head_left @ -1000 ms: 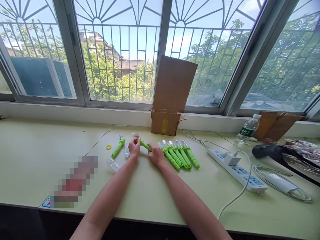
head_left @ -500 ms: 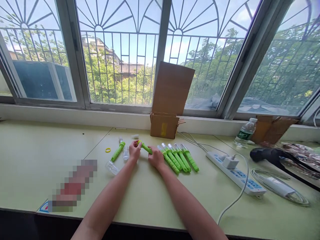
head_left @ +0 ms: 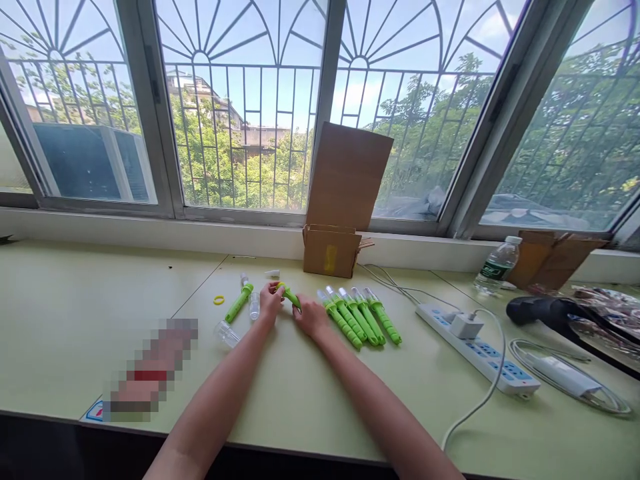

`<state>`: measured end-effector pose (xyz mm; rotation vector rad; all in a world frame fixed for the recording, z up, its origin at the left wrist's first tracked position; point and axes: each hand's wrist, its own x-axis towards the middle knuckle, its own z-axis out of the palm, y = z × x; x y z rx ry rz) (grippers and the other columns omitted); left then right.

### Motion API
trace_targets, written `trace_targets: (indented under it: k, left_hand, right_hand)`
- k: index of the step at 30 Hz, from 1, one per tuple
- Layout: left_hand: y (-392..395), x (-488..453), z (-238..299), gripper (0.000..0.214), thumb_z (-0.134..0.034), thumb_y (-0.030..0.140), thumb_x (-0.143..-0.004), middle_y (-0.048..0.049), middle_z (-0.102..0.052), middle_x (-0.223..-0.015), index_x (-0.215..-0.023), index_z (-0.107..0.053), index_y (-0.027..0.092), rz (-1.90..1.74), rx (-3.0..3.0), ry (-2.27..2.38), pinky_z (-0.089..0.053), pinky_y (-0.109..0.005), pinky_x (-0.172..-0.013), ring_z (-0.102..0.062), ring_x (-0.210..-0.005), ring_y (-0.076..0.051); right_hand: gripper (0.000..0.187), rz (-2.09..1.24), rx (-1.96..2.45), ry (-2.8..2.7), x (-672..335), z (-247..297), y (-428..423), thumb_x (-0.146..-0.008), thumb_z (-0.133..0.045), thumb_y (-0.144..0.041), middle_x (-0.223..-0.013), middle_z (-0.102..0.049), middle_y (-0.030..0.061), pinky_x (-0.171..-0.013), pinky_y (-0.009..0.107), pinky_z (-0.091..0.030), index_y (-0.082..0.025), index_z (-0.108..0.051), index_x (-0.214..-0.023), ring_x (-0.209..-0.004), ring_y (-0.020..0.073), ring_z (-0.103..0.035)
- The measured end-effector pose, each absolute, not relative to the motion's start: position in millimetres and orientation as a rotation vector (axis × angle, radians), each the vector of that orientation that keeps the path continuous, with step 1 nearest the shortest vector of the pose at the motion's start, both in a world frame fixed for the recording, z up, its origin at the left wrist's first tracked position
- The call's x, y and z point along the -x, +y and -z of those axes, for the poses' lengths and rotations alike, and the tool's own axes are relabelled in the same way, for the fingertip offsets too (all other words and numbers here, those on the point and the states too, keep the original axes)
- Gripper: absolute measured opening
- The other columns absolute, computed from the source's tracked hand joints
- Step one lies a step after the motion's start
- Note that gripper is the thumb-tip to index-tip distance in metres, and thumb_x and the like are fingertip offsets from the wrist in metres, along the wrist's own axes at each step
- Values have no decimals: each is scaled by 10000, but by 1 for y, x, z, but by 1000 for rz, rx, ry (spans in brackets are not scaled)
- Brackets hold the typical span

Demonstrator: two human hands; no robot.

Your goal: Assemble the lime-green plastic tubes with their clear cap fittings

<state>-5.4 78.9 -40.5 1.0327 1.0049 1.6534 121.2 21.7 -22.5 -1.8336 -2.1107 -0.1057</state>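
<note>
A green plastic handle (head_left: 291,297) is held between my two hands. My right hand (head_left: 313,316) is closed around its near end. My left hand (head_left: 271,301) pinches a yellow ring (head_left: 281,285) at the handle's far end; the fingers partly hide it. Left of my hands lie another green handle (head_left: 237,305) with a clear tip, a clear plastic tube (head_left: 255,305), larger clear cups (head_left: 227,335) and a loose yellow ring (head_left: 219,300). To the right of my right hand, several green handles with clear tops (head_left: 359,317) lie side by side.
An upright cardboard box (head_left: 330,252) stands by the window. On the right are a white power strip (head_left: 480,353) with cables, a water bottle (head_left: 497,265), a coiled cable (head_left: 570,377) and a black object (head_left: 543,313). A small white piece (head_left: 273,273) lies beyond my left hand.
The view has shifted slightly, moving the scene a little to the right. My right hand and the handle's near end have drawn a little closer to my left hand; both hands keep their hold.
</note>
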Motion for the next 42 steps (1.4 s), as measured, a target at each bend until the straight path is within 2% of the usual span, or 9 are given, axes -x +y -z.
trace_targets:
  k: [13, 22, 27, 36, 42]
  left_hand:
    - [76, -1, 39, 317, -760, 319, -641, -70, -670, -796, -864, -620, 143, -1573, -1097, 1010, -484, -245, -575, -628, -661, -143]
    - [73, -2, 37, 306, -766, 293, -650, -77, -667, -817, -860, -601, 145, -1534, -1067, 979, -509, -277, -618, -635, -691, -150]
    - [71, -3, 36, 324, -775, 290, -636, -78, -656, -844, -858, -586, 146, -1535, -1057, 943, -519, -283, -630, -635, -719, -151]
    - [65, -2, 31, 378, -789, 332, -601, -44, -651, -790, -843, -554, 161, -1523, -1093, 910, -531, -280, -624, -629, -693, -142]
    - [63, 2, 27, 405, -803, 364, -575, -49, -666, -792, -813, -543, 165, -1471, -1104, 849, -560, -329, -674, -640, -710, -151]
  right_hand:
    - [326, -8, 1774, -2085, -135, 23, 13, -906, -472, -303, -1017, -705, 78, -730, 266, -383, -208, -589, -1196, -908, 206, -638]
    - [322, 36, 1799, -2108, -138, 17, 6, -915, -463, -298, -1054, -690, 73, -722, 266, -379, -228, -579, -1208, -929, 207, -628]
    - [347, 39, 1802, -2104, -141, 15, 5, -907, -471, -275, -1068, -680, 80, -768, 268, -387, -228, -563, -1239, -976, 213, -618]
    - [345, 56, 1828, -2085, -138, 16, 3, -904, -483, -269, -1051, -688, 78, -786, 277, -396, -234, -558, -1239, -976, 214, -624]
    - [353, 76, 1829, -2100, -137, 14, 2, -913, -473, -259, -1083, -680, 78, -779, 277, -399, -235, -545, -1257, -978, 212, -623]
